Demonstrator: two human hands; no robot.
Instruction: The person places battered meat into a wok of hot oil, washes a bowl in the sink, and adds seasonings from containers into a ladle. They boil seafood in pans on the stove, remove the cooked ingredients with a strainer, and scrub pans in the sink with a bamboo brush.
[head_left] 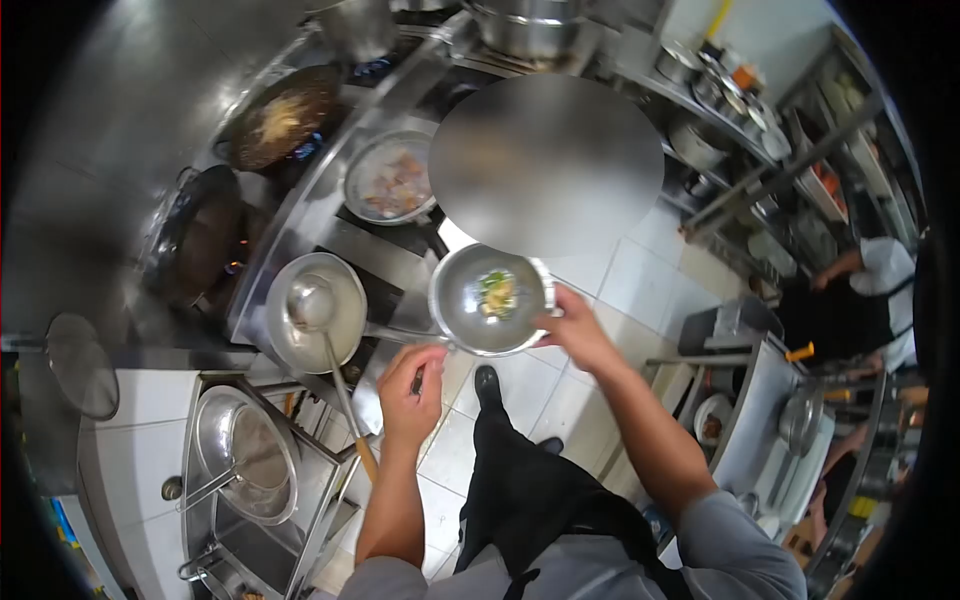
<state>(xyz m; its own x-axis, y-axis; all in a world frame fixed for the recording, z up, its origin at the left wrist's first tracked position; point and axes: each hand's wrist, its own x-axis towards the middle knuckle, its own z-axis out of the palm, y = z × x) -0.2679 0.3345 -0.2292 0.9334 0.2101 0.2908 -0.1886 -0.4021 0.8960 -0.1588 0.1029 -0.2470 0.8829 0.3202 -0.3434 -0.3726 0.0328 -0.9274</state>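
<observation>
My right hand [572,332] grips the right rim of a round metal bowl [455,300], thumb over the edge. Inside the bowl lies a small heap of chopped green and pale yellow food [496,294]. My left hand [412,392] is curled closed just below the bowl's left edge. A small dark bit shows between its fingers, too little to name. Left of the bowl, a pot of pale liquid [345,275] has a ladle [311,302] resting in it. The ladle's wooden-ended handle points down past my left hand.
A pan with meat pieces [395,185] sits on the range. Two woks stand over flames, one with frying food [285,118], the other dark [200,235]. A strainer bowl [240,455] rests at the sink. Another person [885,300] stands right, beyond a steel counter [745,405]. A blurred oval hides the top centre.
</observation>
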